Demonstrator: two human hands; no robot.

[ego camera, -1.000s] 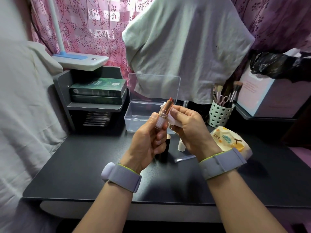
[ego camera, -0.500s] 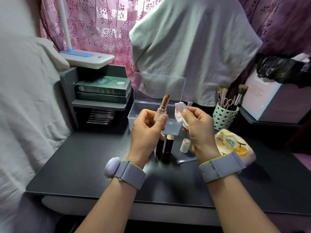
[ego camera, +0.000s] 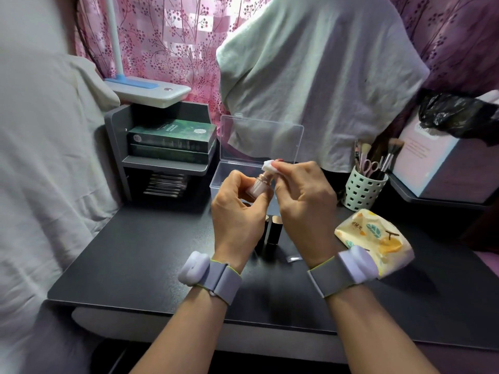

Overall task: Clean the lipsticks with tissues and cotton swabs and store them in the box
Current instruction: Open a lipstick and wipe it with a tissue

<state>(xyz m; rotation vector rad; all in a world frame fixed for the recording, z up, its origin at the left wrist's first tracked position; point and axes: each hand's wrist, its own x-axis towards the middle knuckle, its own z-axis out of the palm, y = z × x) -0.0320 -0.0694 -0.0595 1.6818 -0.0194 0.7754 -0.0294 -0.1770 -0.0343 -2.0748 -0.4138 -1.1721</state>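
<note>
1. Holding an uncapped lipstick [ego camera: 258,184] by its pale pink base, the person's left hand [ego camera: 237,211] is curling its fingers and thumb round the tube, just in front of the chest and above the black desk [ego camera: 135,252].
2. Pinching a small folded tissue [ego camera: 268,166] between thumb and fingertips, the right hand [ego camera: 302,206] is pressing it over the top of the lipstick; a trace of red is showing at the tissue's edge, and the bullet itself is mostly hidden.
3. Sitting just beyond both hands, the clear plastic box [ego camera: 229,179] is standing with its lid up; no lipstick can be seen stored in it, though the hands are covering part of it.
4. Standing directly beneath the hands are two dark lipstick tubes [ego camera: 275,229], upright and close together, with a yellow tissue pack [ego camera: 375,238] lying to the right of the right hand.
5. Risk, as a judgement: the soft bullet is probably extended, so a hard or sideways wipe could be snapping or smearing it.
6. Risk: the tissue is small, so colour could be transferring onto the right fingertips and then back onto the clean casing.
7. Risk: lowering either hand carelessly could be knocking over the two upright tubes below.
8. Risk: a loosened left grip could be dropping the open lipstick onto the desk.
</note>
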